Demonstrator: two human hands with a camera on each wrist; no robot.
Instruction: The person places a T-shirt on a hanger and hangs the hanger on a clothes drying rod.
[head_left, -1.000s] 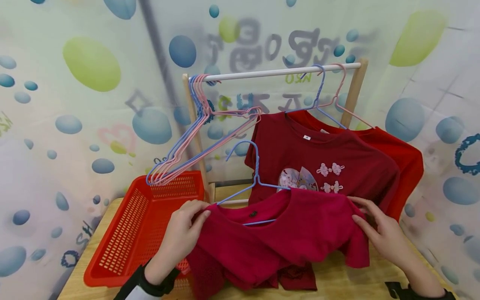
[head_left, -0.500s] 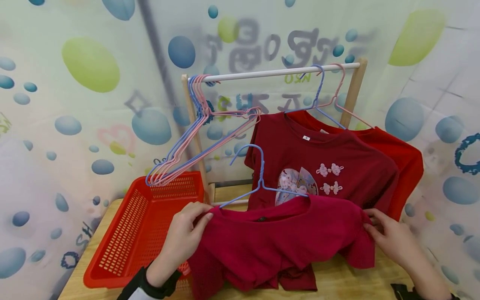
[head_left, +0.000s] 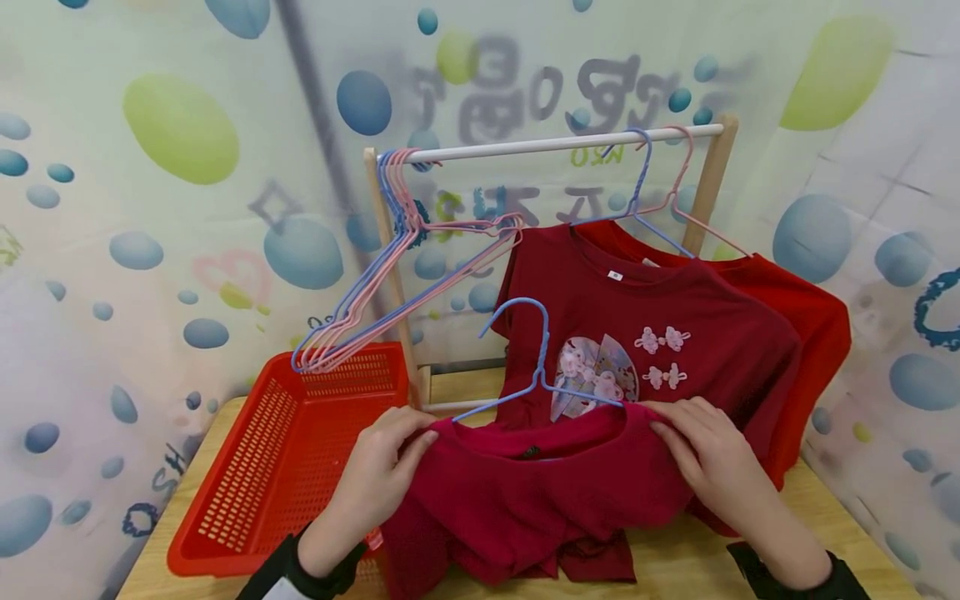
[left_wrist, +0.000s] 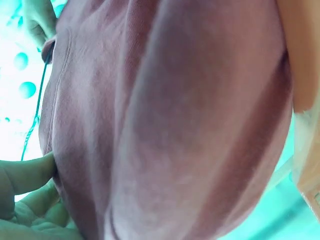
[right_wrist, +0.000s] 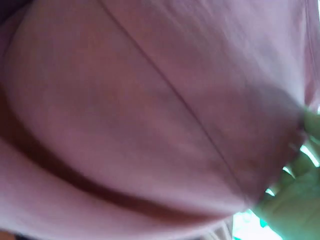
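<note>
In the head view a crimson T-shirt [head_left: 540, 500] droops over the table, with a blue wire hanger [head_left: 542, 362] partly inside its neck opening. The hanger's hook stands up free of the rail. My left hand [head_left: 378, 471] pinches the left shoulder beside the collar, where the hanger's arm enters. On the other side, my right hand [head_left: 712, 454] pinches the right shoulder near the collar. The hanger's arm ends are hidden by cloth. The left wrist view shows the shirt's cloth [left_wrist: 165, 120] filling the middle, with my left thumb [left_wrist: 30, 175] at its edge.
Behind stands a rack with a white rail [head_left: 547, 147]. Pink and blue hangers [head_left: 405, 225] bunch at its left end. A dark red T-shirt [head_left: 675, 300] and a bright red shirt [head_left: 817, 325] hang at right. A red plastic basket [head_left: 225, 492] sits on the wooden table [head_left: 840, 517] at left.
My right hand first moved slightly outward with the shoulder, then shifted left towards the collar. The hanger's hook has moved right and lower. My left hand has moved slightly right.
</note>
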